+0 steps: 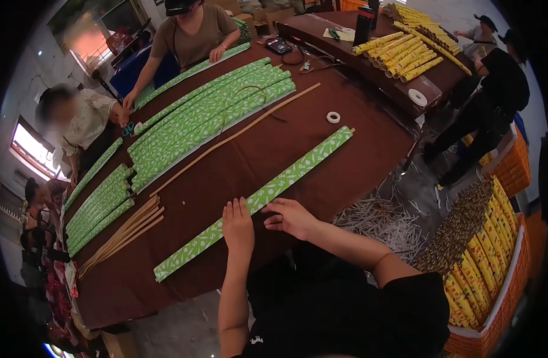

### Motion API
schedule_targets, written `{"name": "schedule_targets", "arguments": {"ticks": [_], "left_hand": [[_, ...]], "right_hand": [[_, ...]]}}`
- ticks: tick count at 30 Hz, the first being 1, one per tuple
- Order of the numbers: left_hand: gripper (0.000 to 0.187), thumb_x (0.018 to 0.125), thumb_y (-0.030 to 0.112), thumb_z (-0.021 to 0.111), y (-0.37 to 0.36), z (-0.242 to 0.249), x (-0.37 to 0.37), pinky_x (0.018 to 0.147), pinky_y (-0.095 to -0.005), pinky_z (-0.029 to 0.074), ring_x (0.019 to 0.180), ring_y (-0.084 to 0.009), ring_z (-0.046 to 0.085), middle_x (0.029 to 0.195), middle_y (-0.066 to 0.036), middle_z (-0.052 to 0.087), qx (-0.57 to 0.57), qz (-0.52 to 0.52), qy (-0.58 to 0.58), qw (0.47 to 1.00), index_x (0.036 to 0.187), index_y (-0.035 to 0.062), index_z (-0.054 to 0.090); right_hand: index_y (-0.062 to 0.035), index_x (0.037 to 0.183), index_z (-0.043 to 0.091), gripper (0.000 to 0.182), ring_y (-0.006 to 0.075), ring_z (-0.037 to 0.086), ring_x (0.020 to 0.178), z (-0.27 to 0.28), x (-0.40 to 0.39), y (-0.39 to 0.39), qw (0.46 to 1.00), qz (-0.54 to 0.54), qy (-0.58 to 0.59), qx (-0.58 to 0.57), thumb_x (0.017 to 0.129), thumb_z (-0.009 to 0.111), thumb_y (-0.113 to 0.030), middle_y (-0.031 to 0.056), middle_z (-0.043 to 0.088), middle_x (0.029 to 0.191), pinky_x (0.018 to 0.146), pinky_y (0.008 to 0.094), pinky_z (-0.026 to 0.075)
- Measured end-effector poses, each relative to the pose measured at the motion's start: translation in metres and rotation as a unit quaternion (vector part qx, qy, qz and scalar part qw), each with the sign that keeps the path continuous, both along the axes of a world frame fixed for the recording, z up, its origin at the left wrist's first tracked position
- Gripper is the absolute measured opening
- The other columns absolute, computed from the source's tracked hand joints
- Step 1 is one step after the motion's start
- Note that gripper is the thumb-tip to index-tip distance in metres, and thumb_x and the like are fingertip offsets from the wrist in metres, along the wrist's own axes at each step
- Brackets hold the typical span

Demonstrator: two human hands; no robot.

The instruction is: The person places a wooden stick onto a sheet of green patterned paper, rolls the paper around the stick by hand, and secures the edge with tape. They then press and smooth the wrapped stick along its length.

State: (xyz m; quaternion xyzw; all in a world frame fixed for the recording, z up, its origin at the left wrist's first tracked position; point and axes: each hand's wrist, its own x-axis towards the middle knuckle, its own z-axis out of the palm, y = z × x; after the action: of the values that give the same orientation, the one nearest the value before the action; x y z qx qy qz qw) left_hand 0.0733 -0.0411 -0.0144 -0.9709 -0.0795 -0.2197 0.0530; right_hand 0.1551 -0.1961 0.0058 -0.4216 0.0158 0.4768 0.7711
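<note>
The left hand is being held flat across the green roll, its fingers being stretched out together. The right hand is being held by the roll's near edge, loosely bent, while both forearms are being extended toward the roll.

On the near table, one front green roll, two green piles, one white ring, one loose stick and one stick bunch are counted.
</note>
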Motion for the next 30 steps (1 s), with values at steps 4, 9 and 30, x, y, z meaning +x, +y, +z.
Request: {"name": "schedule_targets", "arguments": {"ticks": [4, 9, 30], "left_hand": [[0.039, 0.084, 0.005, 0.054, 0.000, 0.002, 0.001, 0.102, -0.0408, 0.043, 0.114, -0.0323, 0.058, 0.119, -0.018, 0.061, 0.007, -0.005, -0.017, 1.000, 0.122, -0.0025, 0.055], [0.038, 0.084, 0.007, 0.055, 0.001, -0.001, 0.002, 0.102, -0.0403, 0.044, 0.113, -0.0311, 0.059, 0.118, -0.017, 0.062, 0.014, 0.004, -0.034, 0.999, 0.120, -0.0019, 0.057], [0.043, 0.084, 0.007, 0.053, -0.004, -0.002, 0.000, 0.106, -0.0419, 0.040, 0.119, -0.0325, 0.055, 0.124, -0.019, 0.058, 0.002, 0.012, -0.020, 1.000, 0.126, -0.0022, 0.053]], "right_hand": [[-0.0040, 0.104, 0.054, 0.014, 0.0170, 0.061, 0.077, -0.002, 0.001, 0.000, 1.000, -0.004, 0.005, -0.009, 0.095, 0.056, -0.015, 0.0071, 0.060, 0.102, 0.072, 0.0320, 0.054], [-0.0041, 0.101, 0.056, 0.012, 0.0162, 0.062, 0.073, -0.001, 0.008, -0.008, 0.999, -0.020, -0.022, -0.024, 0.094, 0.054, -0.014, 0.0067, 0.064, 0.097, 0.071, 0.0312, 0.053], [-0.0034, 0.101, 0.054, 0.031, 0.0154, 0.055, 0.061, -0.001, -0.001, 0.028, 0.992, -0.039, 0.014, -0.122, 0.096, 0.056, -0.034, 0.0080, 0.062, 0.088, 0.058, 0.0325, 0.050]]}}
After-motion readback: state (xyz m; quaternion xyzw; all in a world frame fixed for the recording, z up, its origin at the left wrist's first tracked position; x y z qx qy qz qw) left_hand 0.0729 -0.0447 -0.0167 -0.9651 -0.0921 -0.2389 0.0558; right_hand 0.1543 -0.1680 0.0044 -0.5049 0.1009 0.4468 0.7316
